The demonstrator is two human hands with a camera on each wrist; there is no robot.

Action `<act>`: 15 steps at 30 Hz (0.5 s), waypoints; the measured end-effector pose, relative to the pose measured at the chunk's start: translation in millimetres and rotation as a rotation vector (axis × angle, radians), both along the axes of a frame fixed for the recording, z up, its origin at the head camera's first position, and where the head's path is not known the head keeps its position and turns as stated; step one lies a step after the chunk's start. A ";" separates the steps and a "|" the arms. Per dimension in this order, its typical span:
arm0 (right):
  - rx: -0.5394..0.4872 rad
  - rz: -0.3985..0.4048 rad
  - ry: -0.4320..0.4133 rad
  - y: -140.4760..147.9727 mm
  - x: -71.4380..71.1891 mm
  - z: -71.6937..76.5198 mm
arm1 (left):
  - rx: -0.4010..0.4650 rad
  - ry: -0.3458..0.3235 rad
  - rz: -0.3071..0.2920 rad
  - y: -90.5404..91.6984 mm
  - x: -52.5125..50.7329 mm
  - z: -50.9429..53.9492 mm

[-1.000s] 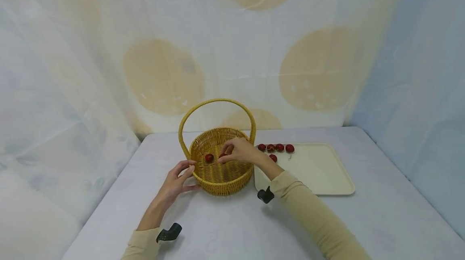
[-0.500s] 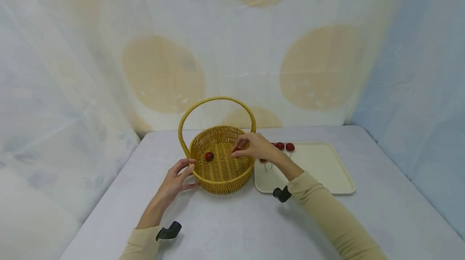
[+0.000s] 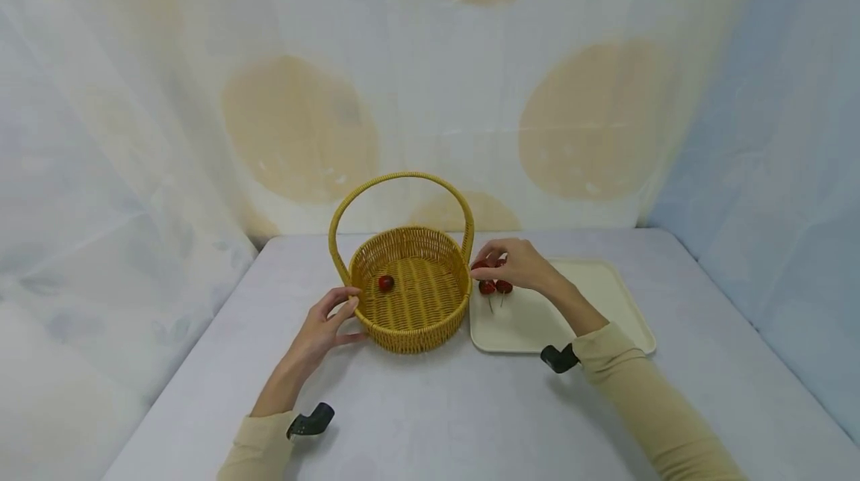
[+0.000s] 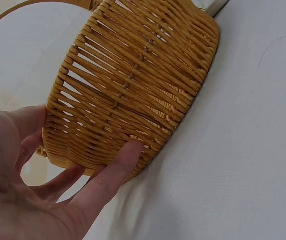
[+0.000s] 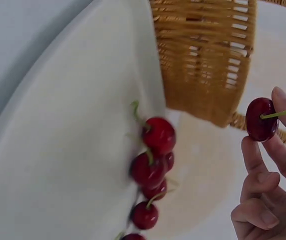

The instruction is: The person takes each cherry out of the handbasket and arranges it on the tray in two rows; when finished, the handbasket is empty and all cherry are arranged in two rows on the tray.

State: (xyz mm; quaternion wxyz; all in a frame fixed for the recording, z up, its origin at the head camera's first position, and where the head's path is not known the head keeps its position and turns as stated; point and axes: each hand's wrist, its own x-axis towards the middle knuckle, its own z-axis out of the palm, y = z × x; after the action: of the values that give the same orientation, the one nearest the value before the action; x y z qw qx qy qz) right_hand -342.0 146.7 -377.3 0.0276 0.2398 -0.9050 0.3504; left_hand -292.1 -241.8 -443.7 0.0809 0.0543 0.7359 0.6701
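Observation:
A yellow-brown wicker basket (image 3: 411, 335) with a tall arched handle stands mid-table, one dark red cherry (image 3: 386, 283) lying on its floor. My left hand (image 3: 321, 331) holds the basket at its left side, thumb and finger at the rim; in the left wrist view another finger rests on the woven wall. To the right, my right hand (image 3: 517, 264) is over the cream tray's left end. It pinches a cherry (image 5: 261, 119) with a green stem between thumb and fingertips, apart from several cherries (image 5: 148, 169) in a row on the tray. My hand partly hides that row in the head view.
The cream tray (image 3: 578, 309) sits close to the basket's right side, its long side running to the right. Both rest on a white-covered table (image 3: 416, 421). A pale patterned curtain (image 3: 443, 107) hangs behind the table and along its sides.
My right hand has carried its cherry rightward, out of the basket and over to the left end of the tray. My left hand has stayed at the basket's rim.

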 end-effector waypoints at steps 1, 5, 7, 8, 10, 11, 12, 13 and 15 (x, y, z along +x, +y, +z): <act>0.001 -0.012 0.003 5.3 -1.1 -2.4 | -0.001 0.004 -0.001 0.0 -0.3 0.5; 0.007 -0.073 -0.005 23.9 -3.1 -12.0 | -0.013 0.008 -0.004 0.4 -0.2 1.4; 0.019 -0.103 -0.007 32.4 -4.1 -17.3 | -0.019 0.007 -0.003 0.4 0.0 1.6; 0.025 -0.119 -0.009 36.0 -4.2 -19.2 | -0.022 0.007 -0.003 0.5 0.0 1.7; 0.038 -0.151 -0.003 42.9 -5.3 -23.7 | -0.026 0.008 -0.003 0.6 0.0 1.9; 0.043 -0.160 -0.002 46.1 -5.7 -25.7 | -0.026 0.008 -0.003 0.7 0.0 2.0; 0.051 -0.173 -0.002 49.0 -6.3 -27.8 | -0.028 0.009 -0.003 0.7 0.1 2.1; 0.053 -0.183 -0.004 51.6 -6.9 -29.6 | -0.029 0.010 -0.002 0.8 0.1 2.1; 0.062 -0.203 -0.008 55.5 -8.1 -33.0 | -0.029 0.010 0.002 0.9 0.3 2.3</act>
State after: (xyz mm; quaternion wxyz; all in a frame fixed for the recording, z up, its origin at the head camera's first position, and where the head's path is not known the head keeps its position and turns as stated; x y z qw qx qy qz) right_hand -350.1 202.2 -410.4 0.0518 0.1463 -0.9351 0.3187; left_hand -291.8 -240.9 -441.4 0.0773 0.0555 0.7461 0.6591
